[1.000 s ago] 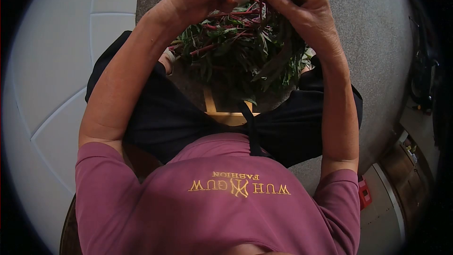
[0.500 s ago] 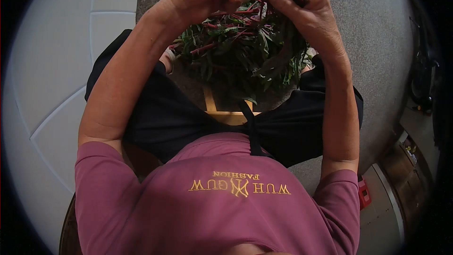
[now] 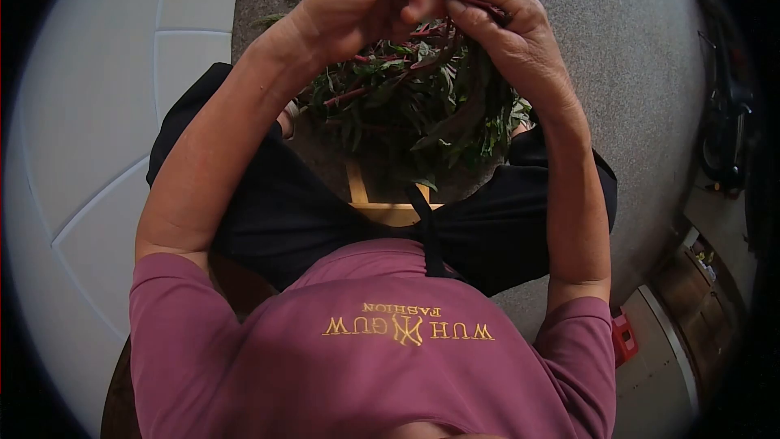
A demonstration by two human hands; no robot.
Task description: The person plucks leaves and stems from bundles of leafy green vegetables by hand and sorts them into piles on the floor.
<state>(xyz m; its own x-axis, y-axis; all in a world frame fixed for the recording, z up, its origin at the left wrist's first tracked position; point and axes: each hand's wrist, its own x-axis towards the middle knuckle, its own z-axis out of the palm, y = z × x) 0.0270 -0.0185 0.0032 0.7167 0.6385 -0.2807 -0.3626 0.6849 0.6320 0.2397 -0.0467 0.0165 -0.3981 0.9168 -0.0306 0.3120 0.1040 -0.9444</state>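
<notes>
At the top centre, my left hand is closed with its fingertips pinched at the end of a thin dark red stem; a blur covers part of the fingers. Just right of it, my right hand pinches the red stem between thumb and forefinger. The two hands are nearly touching. Below and behind them lies a heap of leafy stalks, with green to purplish leaves and red stems, on the ground between my feet.
Pale tiles lie at the left, and grey rough ground at the right. A wooden stool's edge shows between my legs. A red object is at the lower right, with a dark vehicle-like shape above it.
Both hands have come slightly lower in view, along with the stem. The heap and my legs also appear shifted a little, and the left fingers are curled differently.
</notes>
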